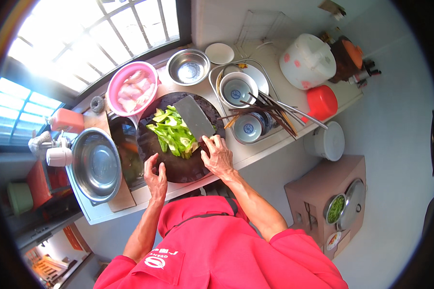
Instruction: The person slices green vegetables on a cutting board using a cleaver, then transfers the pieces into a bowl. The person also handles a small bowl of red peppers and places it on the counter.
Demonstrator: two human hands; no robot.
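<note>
A round dark chopping board (173,171) lies on the counter before me, with a pile of sliced green peppers (173,133) on it. Flat across the board's right half is a cleaver (194,117), its broad blade pointing away from me beside the slices. The fingers of my right hand (218,155) are on its dark handle, which they partly hide. My left hand (155,178) is held over the board's near left edge, fingers apart and curved, with nothing in it. A small gap separates it from the peppers.
A pink basin of raw meat (133,68) and a steel bowl (188,67) stand behind the board. On its left are the sink (126,144) and a large steel basin (97,164). A tray on the right holds bowls (238,90) and chopsticks (269,110).
</note>
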